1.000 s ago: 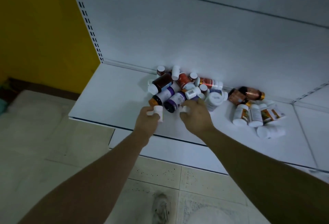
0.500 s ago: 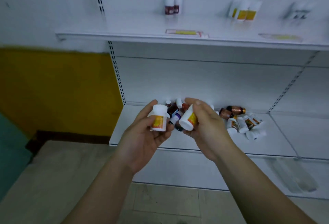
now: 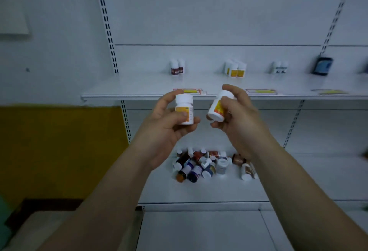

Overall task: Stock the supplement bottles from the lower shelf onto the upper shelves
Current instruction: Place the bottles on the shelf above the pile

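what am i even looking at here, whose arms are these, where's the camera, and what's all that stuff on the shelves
There is no machine here. These are a person's two bare hands, filmed by a wide-angle camera worn on the head, looking forward and down.

The left hand holds a white bottle with a yellow label, upright. The right hand holds a similar bottle, tilted.

Below the hands, a pile of mixed bottles lies on the lower shelf.

Small groups already stand on the upper shelf: red-labelled bottles, yellow-labelled bottles, and a third group too blurred to read.
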{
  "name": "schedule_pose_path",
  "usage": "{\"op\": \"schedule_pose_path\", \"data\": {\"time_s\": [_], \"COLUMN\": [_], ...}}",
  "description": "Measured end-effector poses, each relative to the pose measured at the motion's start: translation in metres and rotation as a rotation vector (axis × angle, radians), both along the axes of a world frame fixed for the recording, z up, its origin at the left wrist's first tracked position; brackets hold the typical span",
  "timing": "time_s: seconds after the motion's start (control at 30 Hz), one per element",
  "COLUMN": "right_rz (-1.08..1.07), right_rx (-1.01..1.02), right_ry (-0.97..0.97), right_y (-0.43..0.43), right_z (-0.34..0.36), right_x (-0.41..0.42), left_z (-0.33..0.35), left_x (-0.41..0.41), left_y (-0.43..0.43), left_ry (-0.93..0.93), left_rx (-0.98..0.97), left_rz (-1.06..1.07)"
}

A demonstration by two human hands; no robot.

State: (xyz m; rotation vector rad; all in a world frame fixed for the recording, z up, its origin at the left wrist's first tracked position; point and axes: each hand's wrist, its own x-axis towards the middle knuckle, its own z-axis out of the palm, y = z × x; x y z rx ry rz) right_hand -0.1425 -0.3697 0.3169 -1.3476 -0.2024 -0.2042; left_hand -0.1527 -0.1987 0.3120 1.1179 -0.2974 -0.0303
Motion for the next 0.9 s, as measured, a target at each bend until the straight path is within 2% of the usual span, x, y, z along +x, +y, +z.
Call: {"op": "schedule_pose_path", "data": {"time_s": [0.1, 0.23, 0.47, 0.57, 0.77, 0.9], "right_rz": [-0.073, -0.126, -0.082, -0.062, -0.007, 0.002], "right_rx": [-0.044, -0.17, -0.519, -0.643, -0.899, -0.961], "right_ry": [-0.085, -0.123, -0.122, -0.081, -0.061, -0.075], "right_y": [-0.026, -0.075, -0.165, -0.191, -0.208, -0.207], "right_z": [0.016, 0.031, 0.056, 0.058, 0.052, 0.047], "right_x": [0.02, 0.065, 0.158, 0.192, 0.236, 0.252], "left_z": [0.021, 0.042, 0.054, 0.054, 0.044, 0.038], "left_x": [0.021, 0.061, 0.159, 0.197, 0.242, 0.263], "left_y": [-0.02, -0.059, -0.144, -0.168, -0.188, -0.192], "left_ry": [-0.053, -0.172, -0.286, -0.268, -0.257, -0.292], "left_rx": [0.112, 0.419, 0.873, 1.049, 1.136, 1.192], "left_rz": [0.031, 0.131, 0.262, 0.273, 0.308, 0.374]}}
